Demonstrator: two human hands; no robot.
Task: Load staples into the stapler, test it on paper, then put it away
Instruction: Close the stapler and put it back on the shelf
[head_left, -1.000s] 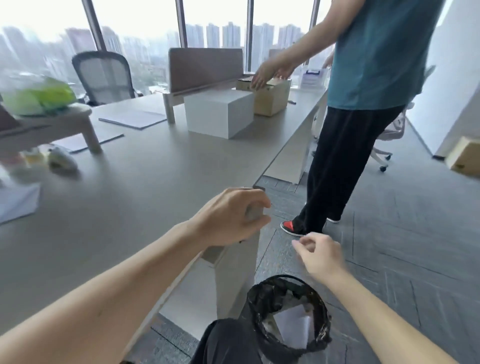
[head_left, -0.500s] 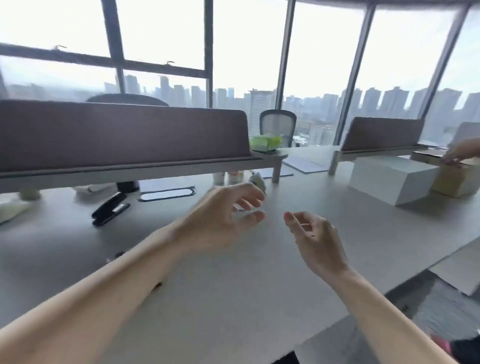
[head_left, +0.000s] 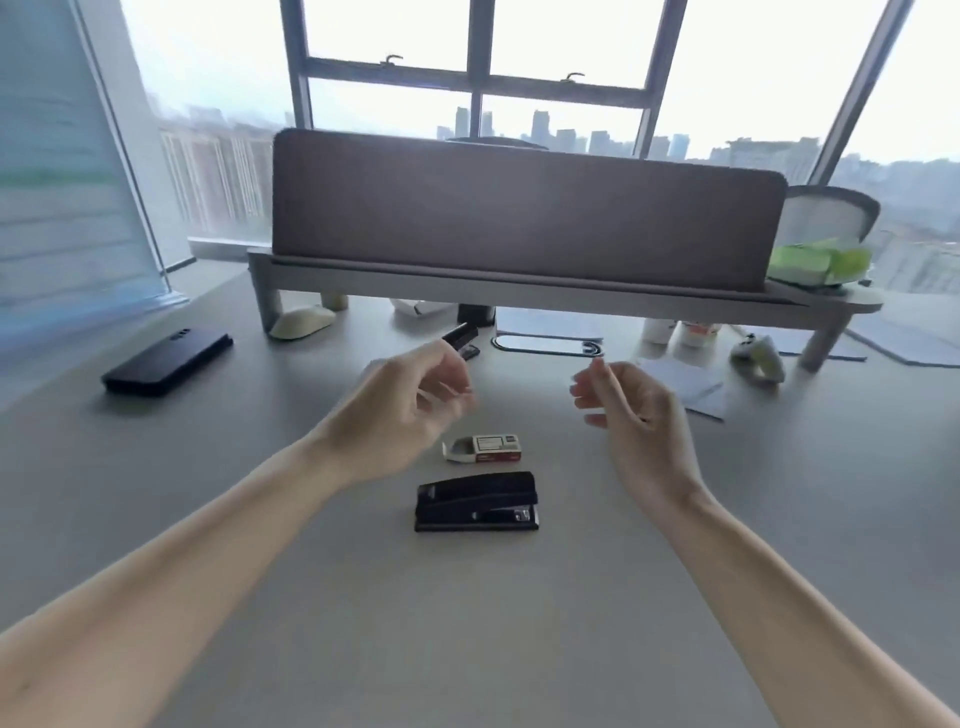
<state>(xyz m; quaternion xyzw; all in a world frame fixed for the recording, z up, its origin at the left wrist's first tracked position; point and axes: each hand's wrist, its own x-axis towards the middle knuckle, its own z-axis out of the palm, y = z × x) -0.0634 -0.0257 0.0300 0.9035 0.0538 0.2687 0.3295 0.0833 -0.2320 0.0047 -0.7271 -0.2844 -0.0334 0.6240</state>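
A black stapler (head_left: 476, 501) lies closed on the grey desk (head_left: 467, 623), straight in front of me. Just behind it sits a small red and white staple box (head_left: 483, 448) with its end flap open. My left hand (head_left: 410, 395) hovers above the desk to the left of the box, fingers loosely curled, holding nothing. My right hand (head_left: 628, 410) hovers to the right, also loosely curled and empty. A second black stapler (head_left: 462, 335) lies farther back, partly hidden by my left hand. White paper (head_left: 685, 382) lies beyond my right hand.
A dark phone (head_left: 166, 361) lies at the left. A raised shelf with a brown divider screen (head_left: 524, 208) crosses the back of the desk. Under it are a pale mouse (head_left: 301, 322), a cable grommet (head_left: 545, 345) and small bottles (head_left: 675, 330). A green packet (head_left: 815, 262) rests on the shelf's right end.
The view swung left from the desk's end and a bin to face the desk. Both hands rose over the desktop, and the stapler and staple box came into sight.
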